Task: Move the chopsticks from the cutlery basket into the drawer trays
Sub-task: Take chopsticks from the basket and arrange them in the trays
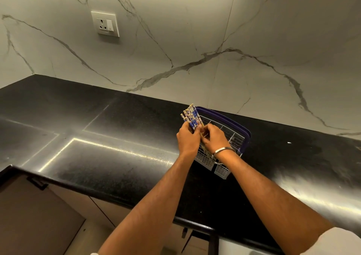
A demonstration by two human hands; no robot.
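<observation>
head cam is showing both hands up at the cutlery basket [232, 135] on the black counter [117, 157], near the back wall. left hand [188, 138] is gripping a bundle of chopsticks [191, 117], fingers curled round the lower part, patterned tops fanning out above the fist. right hand [214, 139] is pinching something thin beside the bundle, prob another stick, can't tell for sure. imo these are light, stiff, smooth, so they're gonna slide against each other. i'm thinking grab mid-shaft w/ a tight wrap and keep em upright. drawer trays aren't showing anywhere rn.
</observation>
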